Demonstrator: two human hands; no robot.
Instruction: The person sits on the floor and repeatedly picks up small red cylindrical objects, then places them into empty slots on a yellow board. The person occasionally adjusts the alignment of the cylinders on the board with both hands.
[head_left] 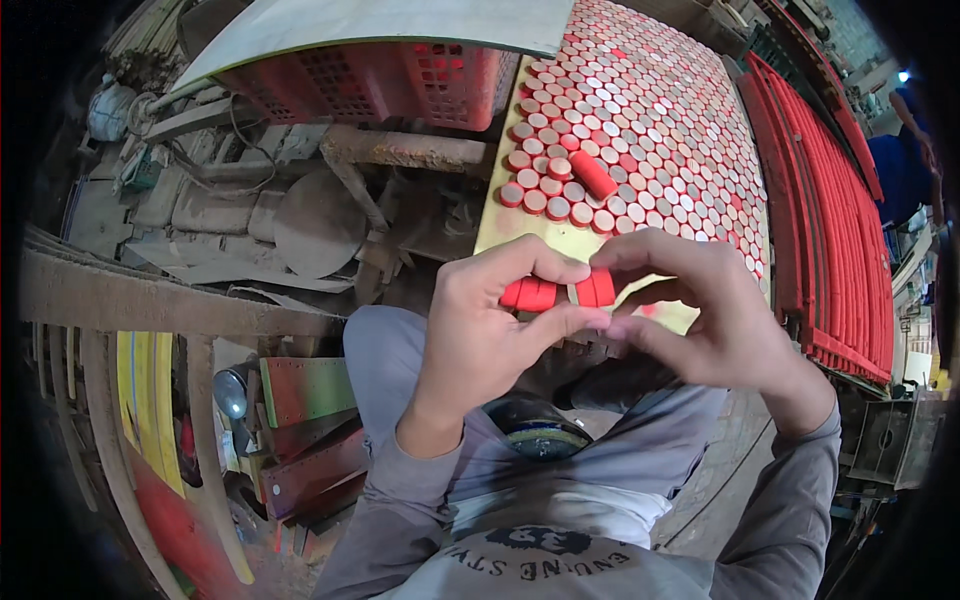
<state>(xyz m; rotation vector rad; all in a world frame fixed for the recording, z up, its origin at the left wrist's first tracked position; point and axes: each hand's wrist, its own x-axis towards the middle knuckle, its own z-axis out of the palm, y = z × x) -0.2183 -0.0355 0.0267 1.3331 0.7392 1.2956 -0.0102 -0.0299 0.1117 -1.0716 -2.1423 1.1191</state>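
Observation:
In front of my lap, my left hand (481,330) is closed round a short stack of red-sided discs (529,294). Close by, my right hand (703,309) pinches a second little stack of red discs (594,289) between thumb and fingers. The two stacks are nearly end to end, with a small gap between them, and my thumbs are close together. Just beyond my hands lies a yellow board (505,222) covered with many upright discs, red on the sides and pale or reddish on top. One longer red cylinder (593,175) lies on its side across them.
At the back left, a red plastic crate (370,88) sits under a pale sheet (380,28). Red slatted frames (815,210) lean at the right. A dusty wooden rail (170,292) and coloured boards (310,390) are at my left. Another person (900,165) stands far right.

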